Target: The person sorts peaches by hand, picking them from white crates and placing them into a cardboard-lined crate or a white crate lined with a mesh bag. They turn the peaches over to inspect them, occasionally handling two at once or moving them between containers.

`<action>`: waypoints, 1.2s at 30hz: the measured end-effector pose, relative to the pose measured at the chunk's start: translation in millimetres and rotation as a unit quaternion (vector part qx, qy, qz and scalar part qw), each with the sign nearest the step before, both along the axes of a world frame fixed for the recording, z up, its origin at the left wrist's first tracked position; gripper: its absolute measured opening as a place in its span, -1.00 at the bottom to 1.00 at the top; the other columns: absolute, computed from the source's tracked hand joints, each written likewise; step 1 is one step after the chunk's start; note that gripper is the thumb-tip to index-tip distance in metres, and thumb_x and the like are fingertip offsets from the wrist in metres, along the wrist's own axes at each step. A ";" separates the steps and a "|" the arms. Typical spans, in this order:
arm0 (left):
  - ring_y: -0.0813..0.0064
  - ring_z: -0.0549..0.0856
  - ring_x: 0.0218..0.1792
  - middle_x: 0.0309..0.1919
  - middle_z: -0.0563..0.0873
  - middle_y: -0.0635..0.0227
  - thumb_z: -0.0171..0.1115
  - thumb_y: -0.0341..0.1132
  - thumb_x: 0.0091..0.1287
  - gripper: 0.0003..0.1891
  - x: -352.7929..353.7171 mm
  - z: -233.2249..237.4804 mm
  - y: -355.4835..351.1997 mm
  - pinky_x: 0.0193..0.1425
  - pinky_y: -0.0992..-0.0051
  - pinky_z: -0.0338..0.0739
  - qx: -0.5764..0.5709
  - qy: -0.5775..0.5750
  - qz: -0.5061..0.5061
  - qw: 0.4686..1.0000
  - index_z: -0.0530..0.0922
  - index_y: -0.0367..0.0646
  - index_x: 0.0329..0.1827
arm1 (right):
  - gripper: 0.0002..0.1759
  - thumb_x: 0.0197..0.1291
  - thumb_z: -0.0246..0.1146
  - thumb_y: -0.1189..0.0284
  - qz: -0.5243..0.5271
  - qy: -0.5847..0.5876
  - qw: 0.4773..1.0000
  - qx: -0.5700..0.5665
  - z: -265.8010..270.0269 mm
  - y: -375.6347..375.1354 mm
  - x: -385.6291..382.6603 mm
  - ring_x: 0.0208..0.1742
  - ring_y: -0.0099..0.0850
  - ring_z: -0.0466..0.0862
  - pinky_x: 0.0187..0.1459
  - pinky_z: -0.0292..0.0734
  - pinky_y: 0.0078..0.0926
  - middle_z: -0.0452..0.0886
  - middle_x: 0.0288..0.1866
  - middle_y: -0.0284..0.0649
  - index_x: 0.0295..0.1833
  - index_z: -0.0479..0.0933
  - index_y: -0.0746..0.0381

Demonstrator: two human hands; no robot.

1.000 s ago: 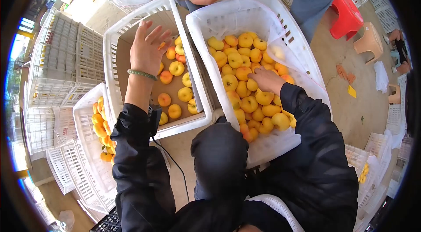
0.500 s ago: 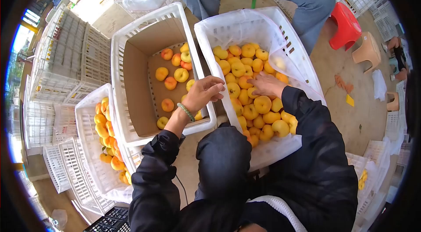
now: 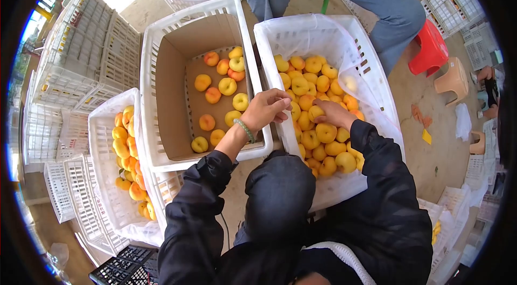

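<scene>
- Resting among the yellow fruit in the lined crate [image 3: 383, 89], the right hand [image 3: 337, 113] is the nearer; its grip bends against one round fruit [image 3: 314, 114], just left of the palm, though whether it pinches cannot be told.
- That fruit shows no clear long axis.
- Over that crate's left rim, the left hand [image 3: 265, 109] has loosely parted fingers, nothing visible in its grip.
- Left of that crate stands the cardboard-lined crate [image 3: 153, 147], holding scattered fruit.

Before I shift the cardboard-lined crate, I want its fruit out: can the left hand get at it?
Probably yes: the left hand is close to the crate, which is open on top, and nothing visible covers the fruit.
</scene>
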State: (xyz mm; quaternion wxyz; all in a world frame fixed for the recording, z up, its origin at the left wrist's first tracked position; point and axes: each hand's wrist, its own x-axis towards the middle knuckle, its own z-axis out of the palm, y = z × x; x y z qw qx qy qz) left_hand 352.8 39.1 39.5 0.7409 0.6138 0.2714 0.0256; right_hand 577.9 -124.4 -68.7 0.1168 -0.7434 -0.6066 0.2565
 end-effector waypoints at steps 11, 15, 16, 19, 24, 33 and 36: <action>0.60 0.65 -0.47 -0.32 0.66 0.30 0.14 -0.31 0.34 -0.76 10.8 -7.8 -2.8 -0.37 0.62 0.58 0.011 -0.019 0.075 0.997 0.51 -0.30 -0.06 | -0.59 0.23 0.18 0.26 -0.132 0.219 0.967 0.019 48.5 32.3 5.6 -0.26 -0.31 0.66 -0.16 0.54 -0.42 0.65 -0.26 -0.11 0.12 0.41 0.24; 0.66 0.62 -0.43 -0.29 0.65 0.38 0.13 -0.27 0.38 -0.78 -0.1 -5.4 -0.5 -0.28 0.63 0.56 -0.038 -0.003 0.062 0.997 0.52 -0.22 -0.05 | -0.24 -0.13 0.40 0.35 0.016 -0.019 0.999 0.045 11.9 30.0 -25.8 0.19 -0.07 0.40 0.08 0.43 -0.21 0.42 0.15 -0.01 0.27 0.29 0.16; 0.66 0.61 -0.43 -0.29 0.65 0.38 0.13 -0.26 0.38 -0.78 -3.2 -3.7 1.0 -0.26 0.64 0.56 -0.051 -0.009 0.049 0.997 0.52 -0.22 -0.05 | -0.24 -0.13 0.40 0.35 0.012 -0.018 0.999 0.050 10.7 28.7 -32.5 0.19 -0.07 0.40 0.08 0.43 -0.21 0.42 0.15 -0.01 0.27 0.29 0.16; 0.66 0.62 -0.41 -0.29 0.65 0.38 0.13 -0.26 0.38 -0.77 -8.3 2.6 4.6 -0.25 0.63 0.56 -0.038 -0.011 0.029 0.999 0.52 -0.22 -0.04 | -0.16 -0.30 0.45 0.45 0.030 -0.089 0.995 -0.020 3.7 36.8 -39.0 0.20 -0.07 0.37 0.08 0.44 -0.17 0.39 0.10 0.01 0.23 0.31 0.17; 0.60 0.64 -0.31 -0.21 0.64 0.33 0.22 -0.28 0.32 -0.71 -6.7 -5.0 7.5 -0.22 0.59 0.57 0.066 -0.026 0.031 0.997 0.49 -0.23 0.02 | -0.32 -0.08 0.37 0.27 -0.103 0.352 0.930 -0.020 19.4 36.9 -15.5 -0.10 -0.18 0.56 -0.17 0.54 -0.32 0.49 -0.05 -0.08 0.18 0.32 0.24; 0.43 0.64 -0.24 -0.15 0.57 0.26 0.36 -0.25 0.13 -0.46 21.0 37.0 -22.8 -0.16 0.48 0.59 0.329 -0.182 0.013 0.927 0.36 -0.15 0.15 | -0.37 0.27 0.03 -0.01 -0.043 0.681 0.710 -0.173 109.8 31.6 -35.6 -0.25 -0.26 0.61 -0.23 0.57 -0.45 0.56 -0.15 -0.07 0.24 0.31 0.25; 0.53 0.60 -0.35 -0.24 0.56 0.30 0.26 -0.20 0.24 -0.59 3.5 42.7 1.4 -0.37 0.53 0.58 -0.268 -0.072 0.102 0.955 0.36 -0.14 0.08 | -0.38 0.04 0.30 0.24 0.088 -0.061 0.993 -0.041 55.2 3.0 -26.3 0.08 -0.14 0.49 0.01 0.48 -0.27 0.48 0.07 -0.05 0.24 0.36 0.18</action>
